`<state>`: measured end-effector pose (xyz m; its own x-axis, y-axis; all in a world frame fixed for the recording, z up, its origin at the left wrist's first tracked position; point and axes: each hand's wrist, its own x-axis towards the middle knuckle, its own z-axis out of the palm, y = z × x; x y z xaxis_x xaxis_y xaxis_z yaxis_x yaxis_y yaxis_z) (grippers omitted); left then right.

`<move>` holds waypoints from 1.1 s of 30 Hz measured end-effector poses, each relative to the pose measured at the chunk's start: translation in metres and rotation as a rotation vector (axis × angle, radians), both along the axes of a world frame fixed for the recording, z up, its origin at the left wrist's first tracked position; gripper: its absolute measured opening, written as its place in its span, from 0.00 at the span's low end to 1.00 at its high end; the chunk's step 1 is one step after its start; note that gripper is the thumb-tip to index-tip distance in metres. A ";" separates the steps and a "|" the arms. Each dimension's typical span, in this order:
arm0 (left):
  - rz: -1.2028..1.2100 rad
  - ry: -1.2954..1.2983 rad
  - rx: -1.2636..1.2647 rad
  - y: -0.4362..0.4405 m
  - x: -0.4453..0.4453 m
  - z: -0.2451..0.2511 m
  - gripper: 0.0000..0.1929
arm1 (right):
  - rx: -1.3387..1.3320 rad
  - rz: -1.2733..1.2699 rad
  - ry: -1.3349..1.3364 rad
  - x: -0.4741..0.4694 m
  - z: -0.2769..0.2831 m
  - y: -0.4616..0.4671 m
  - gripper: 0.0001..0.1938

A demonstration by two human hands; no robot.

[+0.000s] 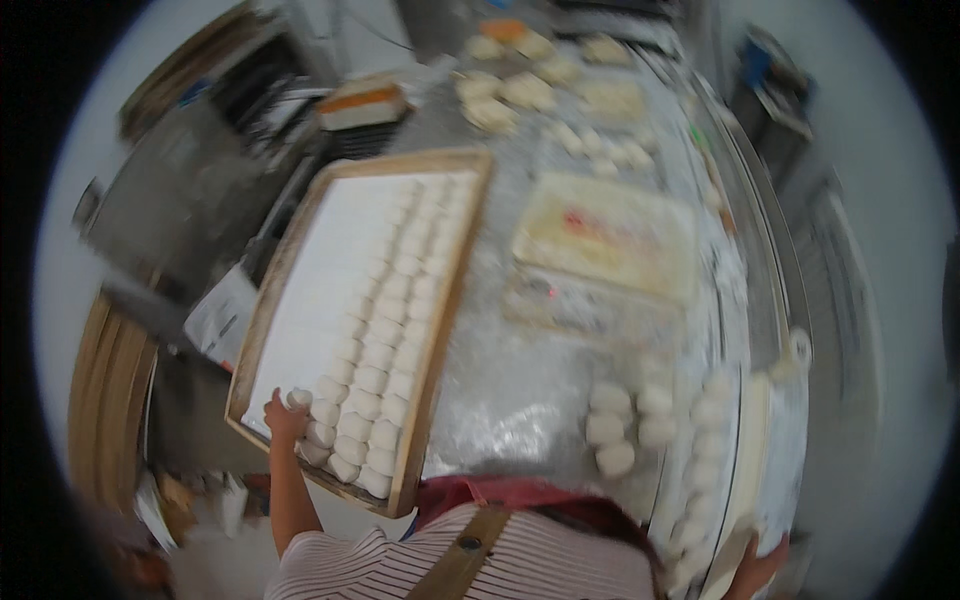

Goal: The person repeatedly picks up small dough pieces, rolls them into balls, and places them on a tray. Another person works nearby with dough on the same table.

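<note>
My left hand (286, 418) is at the lower left part of a wooden tray (442, 330), its fingers on a white dough ball (299, 398) at the end of a row. Several rows of dough balls (386, 331) fill the tray's right half over a white liner (311, 262). At the lower right edge of the view, my right hand (761, 570) is partly cut off beside a pale strip (731, 559); whether it grips the strip is blurred. A line of dough balls (705, 472) lies just left of it.
On the metal table (495, 390) are more dough balls (615, 459), a pale rectangular container or board (607, 236) with red marks, and dough lumps (529, 90) at the far end. A carton (364, 105) stands behind the tray. Stacked wooden trays (109, 405) are at the left.
</note>
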<state>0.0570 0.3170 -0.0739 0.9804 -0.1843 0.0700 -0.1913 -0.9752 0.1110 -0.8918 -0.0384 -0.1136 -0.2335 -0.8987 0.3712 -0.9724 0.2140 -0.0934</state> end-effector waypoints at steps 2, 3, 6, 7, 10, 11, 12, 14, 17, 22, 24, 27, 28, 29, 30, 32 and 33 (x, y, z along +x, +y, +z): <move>-0.134 -0.063 -0.018 -0.020 0.006 0.013 0.43 | 0.303 -0.170 -0.464 0.049 0.049 0.014 0.36; -0.328 -0.118 -0.131 -0.040 0.009 0.016 0.40 | 0.464 -0.228 -0.694 0.056 0.065 0.019 0.38; -0.734 -0.005 -0.515 -0.181 -0.025 0.033 0.35 | 0.347 -0.201 -0.523 0.061 0.052 0.032 0.37; -0.821 0.061 -0.537 -0.229 -0.052 0.046 0.34 | 0.320 -0.218 -0.383 0.068 0.054 0.033 0.35; -1.278 0.167 -0.453 -0.350 -0.158 0.070 0.34 | 0.342 -0.210 -0.267 0.073 0.059 0.036 0.30; -1.485 0.098 -0.402 -0.376 -0.188 0.066 0.35 | 0.388 -0.229 -0.272 0.077 0.063 0.037 0.28; -1.686 0.216 -0.297 -0.404 -0.240 0.085 0.37 | 0.320 -0.224 -0.252 0.083 0.067 0.042 0.24; -2.122 0.242 -0.188 -0.435 -0.295 0.070 0.40 | 0.346 -0.256 -0.267 0.088 0.071 0.046 0.23; -2.422 0.260 0.042 -0.453 -0.348 0.044 0.41 | 0.319 -0.229 -0.278 0.084 0.065 0.058 0.23; -2.321 0.447 0.281 -0.463 -0.368 0.038 0.37 | 0.250 -0.219 -0.203 0.078 0.055 0.078 0.21; -2.202 0.433 0.232 -0.450 -0.370 0.033 0.37 | 0.226 -0.216 -0.255 0.078 0.053 0.079 0.20; -2.128 0.406 0.176 -0.434 -0.373 0.031 0.38 | 0.227 -0.136 -0.290 0.079 0.053 0.065 0.20; -2.136 0.401 0.119 -0.435 -0.370 0.028 0.39 | 0.228 -0.098 -0.290 0.081 0.054 0.056 0.20; -2.142 0.397 0.061 -0.437 -0.361 0.023 0.40 | 0.230 -0.061 -0.290 0.083 0.055 0.047 0.20; -2.148 0.391 0.001 -0.440 -0.352 0.021 0.40 | 0.226 -0.026 -0.284 0.088 0.056 0.035 0.21; -2.062 0.501 0.044 -0.445 -0.335 0.026 0.41 | 0.261 0.012 -0.296 0.103 0.060 0.009 0.26; -2.015 0.551 0.066 -0.447 -0.324 0.030 0.41 | 0.298 0.018 -0.314 0.113 0.066 -0.005 0.30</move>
<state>-0.2673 -0.1305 -0.0434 -0.6291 -0.7644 -0.1415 -0.7134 0.4954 0.4956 -0.7790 -0.0429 -0.0478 -0.2770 -0.9608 0.0081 -0.9103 0.2597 -0.3223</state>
